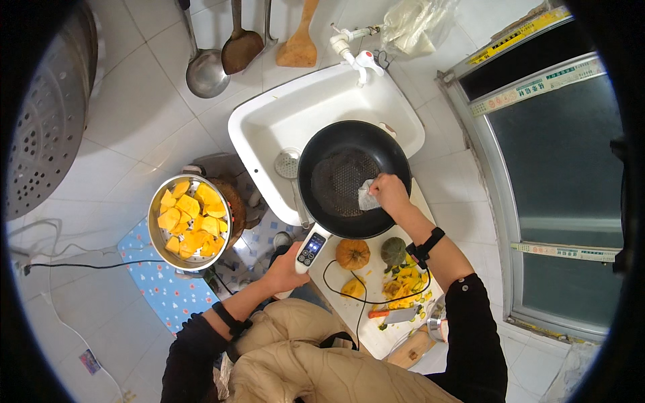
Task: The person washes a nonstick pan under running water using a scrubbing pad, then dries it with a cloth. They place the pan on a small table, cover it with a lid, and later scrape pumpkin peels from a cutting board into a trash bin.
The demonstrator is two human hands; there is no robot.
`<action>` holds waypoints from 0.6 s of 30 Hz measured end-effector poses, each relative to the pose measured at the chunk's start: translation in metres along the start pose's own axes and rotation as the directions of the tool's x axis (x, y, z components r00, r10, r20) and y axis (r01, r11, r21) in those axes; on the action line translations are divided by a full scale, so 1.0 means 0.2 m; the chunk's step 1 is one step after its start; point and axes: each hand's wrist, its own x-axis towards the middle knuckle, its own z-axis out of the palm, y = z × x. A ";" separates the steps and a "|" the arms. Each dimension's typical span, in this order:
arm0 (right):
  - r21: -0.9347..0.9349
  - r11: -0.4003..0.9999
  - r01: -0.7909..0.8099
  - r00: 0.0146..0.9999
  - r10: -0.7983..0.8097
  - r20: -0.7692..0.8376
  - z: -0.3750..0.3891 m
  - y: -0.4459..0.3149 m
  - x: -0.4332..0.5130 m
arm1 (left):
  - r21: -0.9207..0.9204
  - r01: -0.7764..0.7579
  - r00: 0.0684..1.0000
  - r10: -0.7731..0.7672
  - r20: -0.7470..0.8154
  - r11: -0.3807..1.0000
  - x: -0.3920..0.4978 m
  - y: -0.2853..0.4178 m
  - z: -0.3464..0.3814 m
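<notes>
A black frying pan (pixel 337 171) with a textured base lies over the white sink (pixel 267 118), tilted up toward the camera. My left hand (pixel 283 272) grips its white handle (pixel 312 248), which carries a lit display and buttons. Inside the pan, my right hand (pixel 390 194) holds a pale cloth (pixel 368 195) against the right side of the base. Wet-looking or stained patches show on the base. Left of the pan, a round metal steamer (pixel 152 221) holds yellow pumpkin pieces (pixel 188 205).
On the white board (pixel 375 342) lie an orange pumpkin (pixel 352 254), a green squash (pixel 393 251), peelings (pixel 400 287) and a cleaver (pixel 400 316). A slotted skimmer (pixel 287 163) leans in the sink under a tap (pixel 362 65). A ladle (pixel 207 75) and spatulas hang above. A black cable crosses the board.
</notes>
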 end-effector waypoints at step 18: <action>0.015 0.994 -0.108 0.992 0.109 -0.060 -0.03 0.01 0.08 | 0.014 -0.001 1.000 0.001 0.001 1.000 -0.01 0.04 -0.03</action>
